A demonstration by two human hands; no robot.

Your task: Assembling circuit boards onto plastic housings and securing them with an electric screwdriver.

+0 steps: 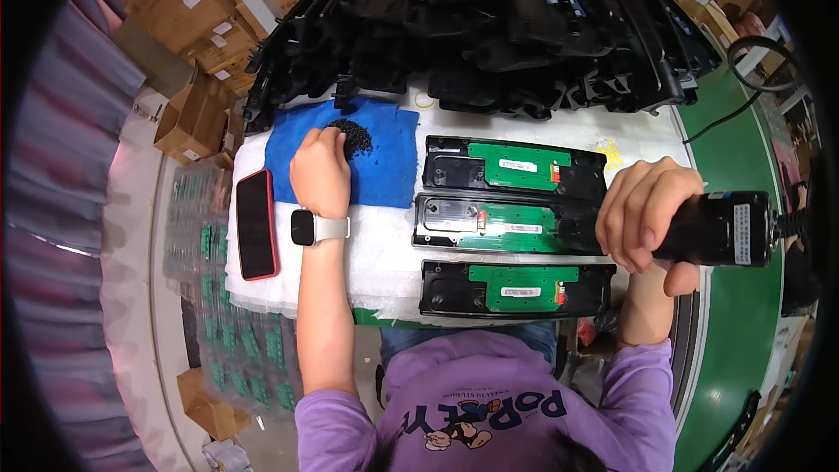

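My left hand (pixel 322 170), fingers curled together, is at the near-left edge of a pile of tiny black screws (pixel 357 136) on a blue cloth (pixel 393 157). Whatever its fingertips hold is hidden. In my right hand (pixel 647 214) is a black corded electric screwdriver (pixel 721 227), lying sideways; its tip is hidden by the hand. Between my hands lie three long black plastic housings, a far one (pixel 446 177), a middle one (pixel 572 232) and a near one (pixel 446 297). Each carries a green circuit board. My right fingers are by the middle housing's right end.
Black plastic parts (pixel 489 61) are heaped across the table's far side. A red-edged phone (pixel 256 223) lies left of my left forearm. Clear trays with green boards (pixel 249 341) stand at the lower left. Yellow bits (pixel 610 155) lie beyond my right hand, and cardboard boxes (pixel 188 118) stand behind.
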